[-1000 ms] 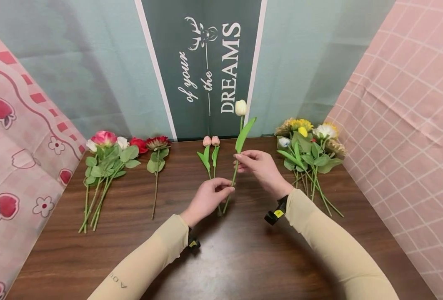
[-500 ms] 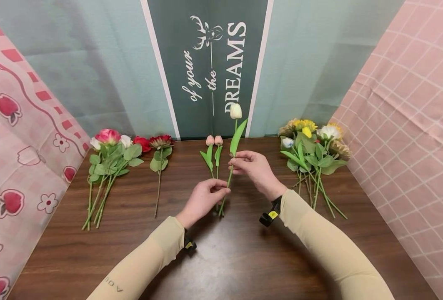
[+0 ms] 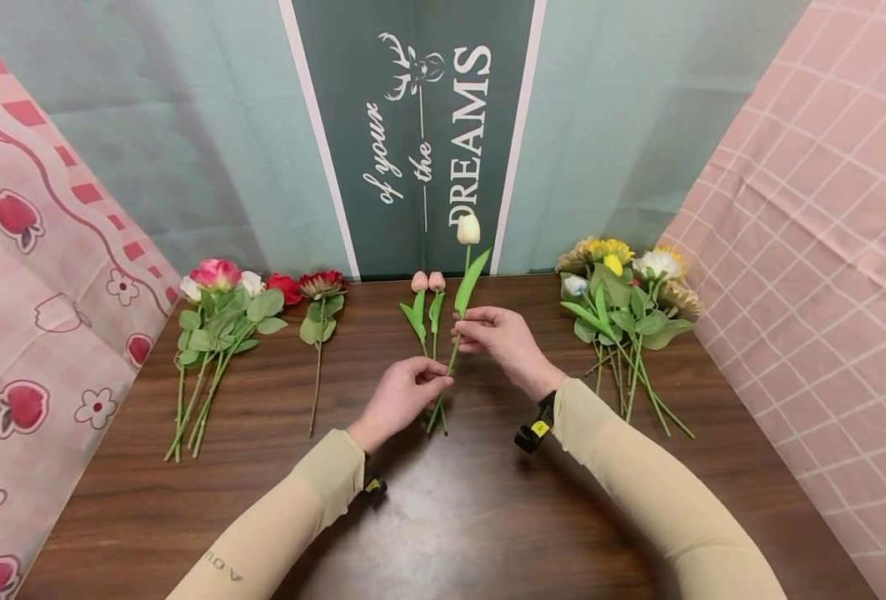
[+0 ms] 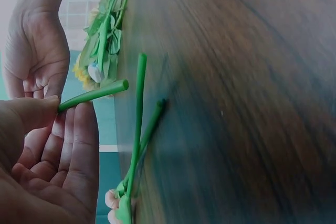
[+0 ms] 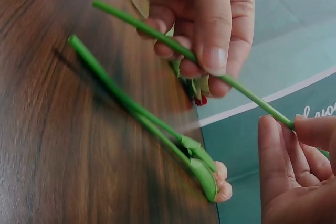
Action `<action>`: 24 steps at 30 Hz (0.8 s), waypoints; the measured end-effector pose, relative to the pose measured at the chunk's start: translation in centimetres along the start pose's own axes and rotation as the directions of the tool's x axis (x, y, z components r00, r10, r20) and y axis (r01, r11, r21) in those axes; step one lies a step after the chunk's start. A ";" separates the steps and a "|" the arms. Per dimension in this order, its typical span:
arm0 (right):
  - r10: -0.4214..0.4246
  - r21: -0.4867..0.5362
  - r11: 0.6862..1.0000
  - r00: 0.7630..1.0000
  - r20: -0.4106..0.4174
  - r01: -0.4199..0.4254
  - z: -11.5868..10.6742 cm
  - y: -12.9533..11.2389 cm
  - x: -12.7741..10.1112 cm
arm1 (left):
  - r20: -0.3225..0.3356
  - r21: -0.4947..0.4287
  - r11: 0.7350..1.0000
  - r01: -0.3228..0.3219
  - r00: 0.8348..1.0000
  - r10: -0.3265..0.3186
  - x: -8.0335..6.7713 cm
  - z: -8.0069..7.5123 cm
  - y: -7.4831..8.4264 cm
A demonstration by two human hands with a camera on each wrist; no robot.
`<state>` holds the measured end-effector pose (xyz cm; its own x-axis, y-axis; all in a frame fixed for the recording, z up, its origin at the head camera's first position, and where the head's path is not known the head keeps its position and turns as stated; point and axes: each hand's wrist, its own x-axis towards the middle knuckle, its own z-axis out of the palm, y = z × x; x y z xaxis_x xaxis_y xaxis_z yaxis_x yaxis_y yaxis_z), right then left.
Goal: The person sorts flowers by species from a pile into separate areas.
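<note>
A white tulip (image 3: 468, 229) with a long green leaf is held tilted above the table by both hands. My left hand (image 3: 405, 393) pinches the lower part of its green stem (image 5: 142, 26) between thumb and fingers. Higher up, just below the leaf, my right hand (image 3: 504, 343) pinches the same stem. Beneath and to the left of it, two pink tulips (image 3: 427, 282) lie side by side on the table, their stems partly hidden behind my left hand in the head view. In the right wrist view the pink tulips' stems (image 5: 110, 85) lie apart from the held stem.
On the left lies a bunch of pink, white and red flowers (image 3: 221, 312), beside a single dark red flower (image 3: 321, 287). A mixed bunch of yellow, white and beige flowers (image 3: 630, 308) rests at the right. Cloth backdrops (image 3: 600, 125) enclose the wooden table (image 3: 458, 517).
The white tulip has come down slightly and moved left toward the pink tulips, both hands holding it throughout. The head view shifted a little early on.
</note>
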<state>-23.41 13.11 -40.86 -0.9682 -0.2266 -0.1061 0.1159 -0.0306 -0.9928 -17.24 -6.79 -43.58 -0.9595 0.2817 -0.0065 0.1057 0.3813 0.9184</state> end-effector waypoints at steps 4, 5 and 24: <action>0.001 -0.065 0.998 1.000 0.014 0.000 -0.5 0.4 0.1 | -0.011 0.061 0.997 0.039 0.999 -0.038 0.6 -0.8 -0.4; 0.003 -0.081 0.997 1.000 0.014 -0.002 -0.7 0.5 0.1 | -0.012 0.078 0.996 0.049 0.999 -0.049 0.8 -0.9 -0.6; 0.020 -0.183 0.983 1.000 -0.010 -0.022 -4.5 2.7 -0.6 | 0.036 0.207 0.961 0.181 0.981 -0.193 2.3 -1.5 -2.2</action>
<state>-23.51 17.58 -43.76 -0.9678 -0.2174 -0.1268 0.0946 0.1525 -0.9838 -20.12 -8.28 -45.06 -0.9519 0.2343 -0.1975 -0.0183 0.5999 0.7999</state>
